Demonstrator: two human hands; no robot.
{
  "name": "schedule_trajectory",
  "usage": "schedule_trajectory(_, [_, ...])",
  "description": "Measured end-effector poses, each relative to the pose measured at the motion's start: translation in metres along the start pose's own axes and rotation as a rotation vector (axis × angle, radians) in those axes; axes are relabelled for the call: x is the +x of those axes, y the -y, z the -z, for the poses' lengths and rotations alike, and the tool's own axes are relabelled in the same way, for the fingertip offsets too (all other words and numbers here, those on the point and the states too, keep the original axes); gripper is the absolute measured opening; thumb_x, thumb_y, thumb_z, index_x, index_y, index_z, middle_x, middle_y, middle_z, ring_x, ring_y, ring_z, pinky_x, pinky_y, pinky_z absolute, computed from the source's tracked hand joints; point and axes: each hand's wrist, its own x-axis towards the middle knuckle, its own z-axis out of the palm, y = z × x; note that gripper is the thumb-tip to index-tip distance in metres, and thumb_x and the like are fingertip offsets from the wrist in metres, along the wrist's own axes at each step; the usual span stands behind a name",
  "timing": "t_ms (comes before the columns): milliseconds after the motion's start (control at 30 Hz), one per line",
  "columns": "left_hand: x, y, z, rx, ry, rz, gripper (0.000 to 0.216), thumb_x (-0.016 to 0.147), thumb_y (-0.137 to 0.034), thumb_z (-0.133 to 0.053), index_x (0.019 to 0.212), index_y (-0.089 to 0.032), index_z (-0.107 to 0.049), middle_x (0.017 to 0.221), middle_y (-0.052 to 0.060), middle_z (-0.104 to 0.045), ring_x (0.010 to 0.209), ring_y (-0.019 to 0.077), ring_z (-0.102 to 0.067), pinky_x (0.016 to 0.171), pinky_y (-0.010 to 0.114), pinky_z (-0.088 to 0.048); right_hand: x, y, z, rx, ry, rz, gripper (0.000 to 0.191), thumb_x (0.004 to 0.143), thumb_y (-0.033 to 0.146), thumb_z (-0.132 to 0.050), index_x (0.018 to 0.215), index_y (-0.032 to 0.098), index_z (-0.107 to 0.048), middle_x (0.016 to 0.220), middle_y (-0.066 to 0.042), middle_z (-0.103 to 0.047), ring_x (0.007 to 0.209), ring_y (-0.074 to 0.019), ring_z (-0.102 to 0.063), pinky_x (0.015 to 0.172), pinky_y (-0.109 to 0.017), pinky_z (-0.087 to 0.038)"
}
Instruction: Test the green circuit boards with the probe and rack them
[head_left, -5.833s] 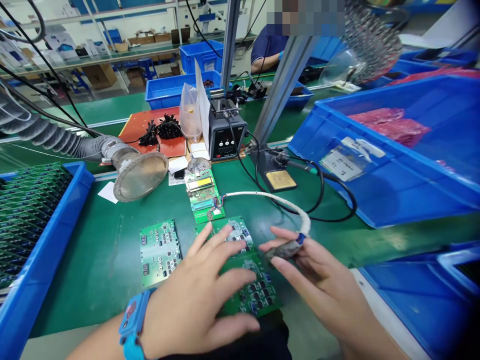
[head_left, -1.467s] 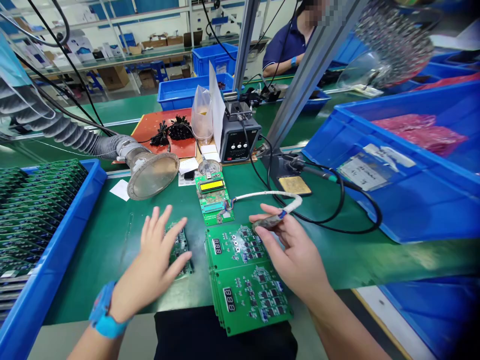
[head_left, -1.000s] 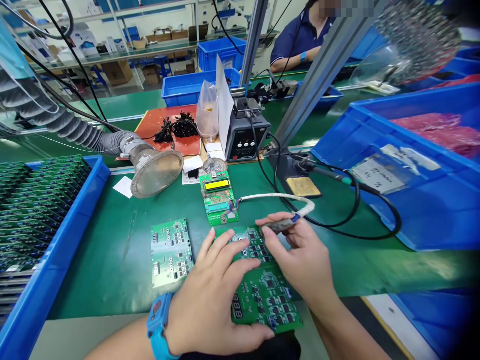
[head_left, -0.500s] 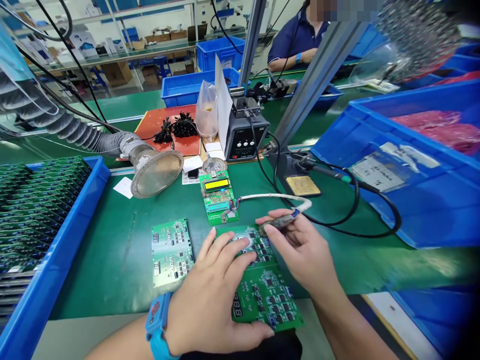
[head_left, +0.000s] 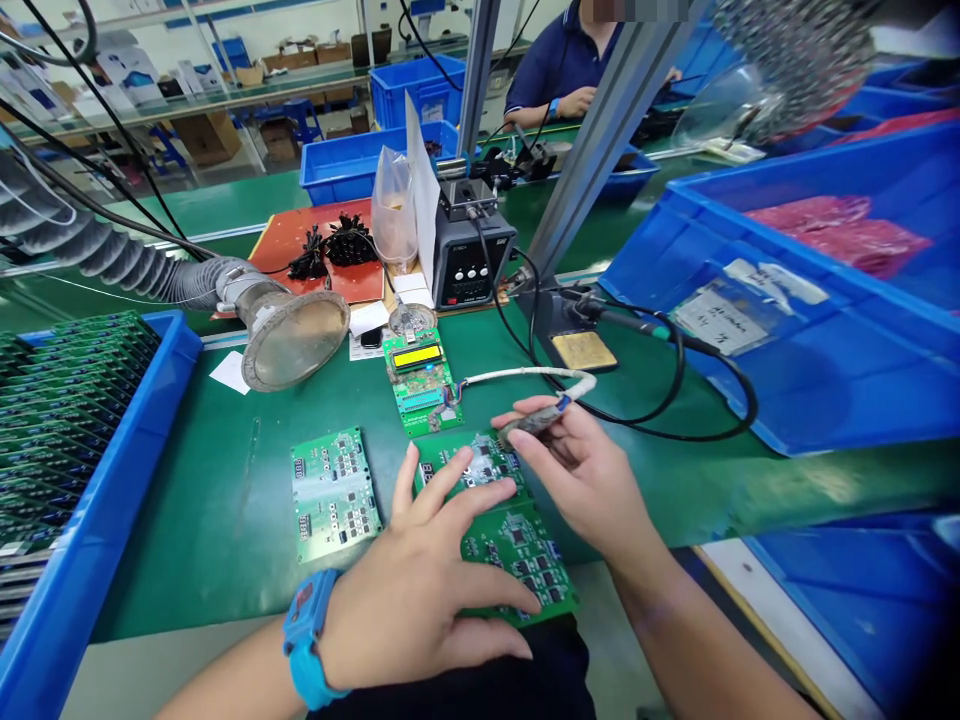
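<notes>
My left hand [head_left: 427, 590], with a blue wrist strap [head_left: 309, 620], lies with spread fingers over a green circuit board [head_left: 551, 590] at the table's front edge. Between the thumb and fingers of my right hand [head_left: 589, 480] is a grey taped probe [head_left: 538, 420]. Its tip is at the far right edge of that board; whether it touches cannot be made out. A white cable [head_left: 525, 374] joins the probe to a small tester board [head_left: 405, 400] with a lit yellow display. Left of my hands lies another circuit board [head_left: 330, 500], flat on the green table.
At left, a blue bin [head_left: 142, 470] holds rows of circuit boards. A fume extractor funnel [head_left: 296, 340] hangs beside a soldering station [head_left: 472, 260]. The soldering iron [head_left: 630, 318] rests in its stand. A large blue bin [head_left: 840, 350] stands right; a person [head_left: 562, 65] sits beyond.
The fingers of my left hand have spread wider over the board. The right hand keeps the probe at the board's far edge. The whole view has shifted slightly.
</notes>
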Motion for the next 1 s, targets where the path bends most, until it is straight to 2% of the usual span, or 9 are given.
schedule_trajectory(100, [0.000,0.001,0.000,-0.028,0.005,0.021,0.019,0.088,-0.049,-0.061,0.101,-0.036,-0.068,0.147,0.000,-0.038,0.144,0.0347,-0.012,0.109,0.069,0.001,0.000,0.000,0.000,-0.001,0.007,-0.001,0.020,0.086,0.033,-0.058,0.102,0.021,-0.054,0.095,-0.008,-0.072,0.089,-0.0190,-0.068,0.081,-0.033,-0.055])
schedule_trajectory(233, [0.001,0.001,-0.001,-0.047,0.008,0.024,0.017,0.085,-0.046,-0.066,0.097,-0.034,-0.067,0.145,-0.002,-0.041,0.144,0.0341,-0.014,0.109,0.070,0.003,0.000,-0.001,0.001,-0.002,0.008,0.000,0.020,0.086,0.034,-0.058,0.102,0.022,-0.054,0.096,-0.008,-0.071,0.090,-0.0191,-0.068,0.082,-0.034,-0.055])
schedule_trajectory(300, [0.000,0.001,-0.003,-0.048,-0.003,0.031,0.026,0.082,-0.044,-0.071,0.101,-0.029,-0.062,0.147,0.003,-0.040,0.144,0.0345,-0.014,0.109,0.070,0.000,0.000,-0.001,0.001,-0.002,0.010,-0.001,0.021,0.086,0.034,-0.058,0.102,0.022,-0.054,0.096,-0.008,-0.071,0.090,-0.0195,-0.068,0.082,-0.034,-0.055])
schedule_trajectory(400, [-0.001,0.003,-0.008,-0.055,-0.079,0.070,0.053,0.074,-0.046,-0.077,0.110,-0.019,-0.050,0.152,0.017,-0.027,0.144,0.0358,-0.011,0.111,0.068,-0.008,0.000,-0.001,0.001,0.001,0.010,-0.003,0.021,0.086,0.035,-0.059,0.102,0.022,-0.054,0.096,-0.008,-0.072,0.090,-0.0199,-0.068,0.083,-0.035,-0.055])
schedule_trajectory(533, [-0.003,0.003,-0.012,-0.062,-0.157,0.103,0.075,0.067,-0.050,-0.081,0.119,-0.017,-0.037,0.154,0.025,-0.014,0.145,0.0366,-0.004,0.112,0.065,-0.018,0.000,-0.002,0.000,0.009,0.003,0.002,0.023,0.085,0.036,-0.060,0.102,0.022,-0.054,0.096,-0.008,-0.072,0.091,-0.0201,-0.068,0.083,-0.035,-0.055])
schedule_trajectory(667, [-0.002,0.002,-0.010,-0.042,-0.146,0.115,0.087,0.065,-0.050,-0.082,0.128,-0.017,-0.031,0.154,0.026,-0.013,0.144,0.0370,-0.005,0.111,0.064,-0.021,-0.001,-0.002,0.000,0.008,0.005,-0.011,0.023,0.085,0.036,-0.060,0.102,0.021,-0.054,0.097,-0.008,-0.071,0.092,-0.0203,-0.068,0.084,-0.036,-0.055])
schedule_trajectory(1000, [-0.001,0.001,-0.008,0.010,-0.108,0.126,0.092,0.066,-0.054,-0.081,0.132,-0.013,-0.033,0.153,0.025,-0.019,0.144,0.0369,-0.011,0.112,0.062,-0.022,-0.002,-0.002,0.001,-0.009,0.005,-0.018,0.024,0.086,0.038,-0.059,0.103,0.021,-0.054,0.098,-0.009,-0.071,0.092,-0.0204,-0.068,0.084,-0.036,-0.055])
